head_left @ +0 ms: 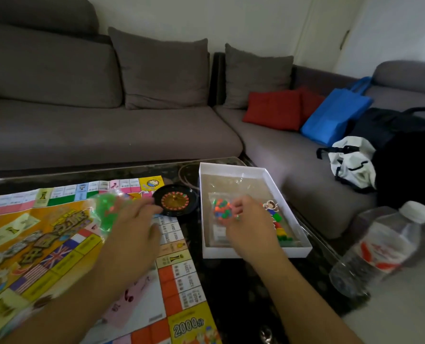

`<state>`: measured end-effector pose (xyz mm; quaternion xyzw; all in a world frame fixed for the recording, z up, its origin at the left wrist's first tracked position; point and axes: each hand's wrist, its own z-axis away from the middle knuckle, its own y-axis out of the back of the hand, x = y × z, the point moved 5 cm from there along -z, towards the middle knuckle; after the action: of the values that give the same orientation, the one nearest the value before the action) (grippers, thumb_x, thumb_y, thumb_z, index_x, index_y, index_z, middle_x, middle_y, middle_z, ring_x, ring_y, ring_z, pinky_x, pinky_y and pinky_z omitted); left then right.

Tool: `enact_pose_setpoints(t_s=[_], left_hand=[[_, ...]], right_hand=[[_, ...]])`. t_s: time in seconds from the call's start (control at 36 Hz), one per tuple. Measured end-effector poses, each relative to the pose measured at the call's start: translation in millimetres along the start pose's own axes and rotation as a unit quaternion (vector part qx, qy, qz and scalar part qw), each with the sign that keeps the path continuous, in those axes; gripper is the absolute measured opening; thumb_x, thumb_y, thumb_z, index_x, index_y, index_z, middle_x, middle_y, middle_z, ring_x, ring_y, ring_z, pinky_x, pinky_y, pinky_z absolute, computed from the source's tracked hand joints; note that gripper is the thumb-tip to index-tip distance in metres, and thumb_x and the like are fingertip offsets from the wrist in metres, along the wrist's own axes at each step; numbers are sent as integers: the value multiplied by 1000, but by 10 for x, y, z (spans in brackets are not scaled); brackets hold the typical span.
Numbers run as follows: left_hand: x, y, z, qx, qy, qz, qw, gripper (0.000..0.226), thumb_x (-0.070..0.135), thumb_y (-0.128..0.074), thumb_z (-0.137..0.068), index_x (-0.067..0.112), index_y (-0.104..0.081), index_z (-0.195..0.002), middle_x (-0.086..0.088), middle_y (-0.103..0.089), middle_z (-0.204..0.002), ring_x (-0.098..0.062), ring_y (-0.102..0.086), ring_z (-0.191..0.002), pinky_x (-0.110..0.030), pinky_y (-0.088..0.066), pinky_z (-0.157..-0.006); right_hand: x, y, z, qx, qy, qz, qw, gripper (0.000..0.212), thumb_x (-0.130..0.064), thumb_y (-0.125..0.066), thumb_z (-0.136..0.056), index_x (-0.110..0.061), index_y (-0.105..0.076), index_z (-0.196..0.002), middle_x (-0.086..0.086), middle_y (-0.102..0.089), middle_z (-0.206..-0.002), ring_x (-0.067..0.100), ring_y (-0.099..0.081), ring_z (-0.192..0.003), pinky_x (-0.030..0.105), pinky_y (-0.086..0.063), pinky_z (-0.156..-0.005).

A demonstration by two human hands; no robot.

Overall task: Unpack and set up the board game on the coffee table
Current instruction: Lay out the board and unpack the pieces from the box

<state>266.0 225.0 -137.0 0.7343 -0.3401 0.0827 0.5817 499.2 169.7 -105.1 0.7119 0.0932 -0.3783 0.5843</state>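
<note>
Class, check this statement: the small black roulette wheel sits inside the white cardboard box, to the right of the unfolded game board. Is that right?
Not quite. In the head view the small black roulette wheel sits outside the white cardboard box, on the corner of the unfolded game board, left of the box.

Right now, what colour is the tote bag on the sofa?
Bright blue tote bag, seen best in the head view, beside the red cushion.

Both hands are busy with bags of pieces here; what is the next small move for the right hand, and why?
Probably lift the bag of multicoloured pieces out of the white box onto the board. The right hand already pinches it inside the box; the left hand holds a green bag over the board.
</note>
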Motion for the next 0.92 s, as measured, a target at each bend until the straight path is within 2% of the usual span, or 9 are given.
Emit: enact_pose_setpoints(t_s=[0.11,0.22,0.36,0.47,0.58,0.64,0.69,0.78,0.92], left_hand=[[592,-177,67,-86,-62,74,992,29,27,-52,-106,34,-58,-133,23,-44,-138,7,-44,-120,-16,-40,-100],[812,-429,99,-154,-55,65,984,26,36,-50,-106,32,-56,-132,17,-50,-127,0,-55,-104,-25,-52,-93],[820,-532,149,-167,-49,57,983,31,34,-53,-105,29,-54,-136,16,-48,-134,-4,-56,-112,-29,-52,-97],[812,-497,151,-162,-18,89,983,24,36,-51,-106,35,-59,-130,18,-54,-127,1,-56,-112,-23,-49,-96],[771,-374,84,-115,90,194,970,15,38,-52,-107,32,-66,-108,13,-68,-104,-2,-64,-93,-20,-49,-74],[714,-325,27,-99,216,314,919,22,38,-55,-106,22,-70,-103,-1,-76,-101,-16,-71,-92,-30,-55,-77],[706,-314,19,-123,326,475,808,36,41,-58,-105,7,-70,-107,-16,-79,-105,-29,-77,-96,-42,-61,-88],[793,-233,45,-200,345,600,694,61,58,-55,-100,2,-68,-120,-26,-75,-113,-39,-75,-105,-50,-59,-96],[616,129,1,-152,290,596,733,27,29,-65,-98,9,-75,-113,-15,-78,-107,-26,-78,-82,-38,-63,-65]], right_hand=[[199,4,-149,8,-58,113,992,54,-44,-72,-84,-21,-56,-130,4,-63,-126,25,-63,-112,45,-55,-101],[252,-46,-125,6,-78,236,969,93,-52,-78,-82,-12,-34,-153,14,-53,-144,33,-53,-132,43,-47,-110],[214,-39,-137,13,-58,261,964,35,-34,-77,-88,-17,-64,-116,5,-71,-109,24,-70,-100,34,-58,-87],[237,-2,-151,62,-45,249,966,17,-26,-71,-93,-16,-67,-107,5,-74,-103,24,-72,-96,36,-59,-86],[257,118,-172,133,-2,111,985,8,-13,-62,-92,-17,-65,-88,5,-70,-94,25,-68,-86,33,-53,-74],[184,170,-129,138,32,20,990,16,-11,-63,-94,-21,-60,-82,0,-66,-95,14,-63,-83,30,-54,-76],[49,195,-24,128,69,-38,989,19,-12,-64,-96,-24,-57,-82,-3,-62,-98,8,-59,-86,27,-51,-78],[-209,182,217,100,118,-87,984,21,-20,-62,-101,-28,-56,-83,-10,-61,-95,2,-59,-89,26,-56,-78],[-726,-30,620,13,231,-82,969,9,-28,-57,-105,-35,-57,-101,-17,-54,-112,1,-54,-106,27,-55,-91]])
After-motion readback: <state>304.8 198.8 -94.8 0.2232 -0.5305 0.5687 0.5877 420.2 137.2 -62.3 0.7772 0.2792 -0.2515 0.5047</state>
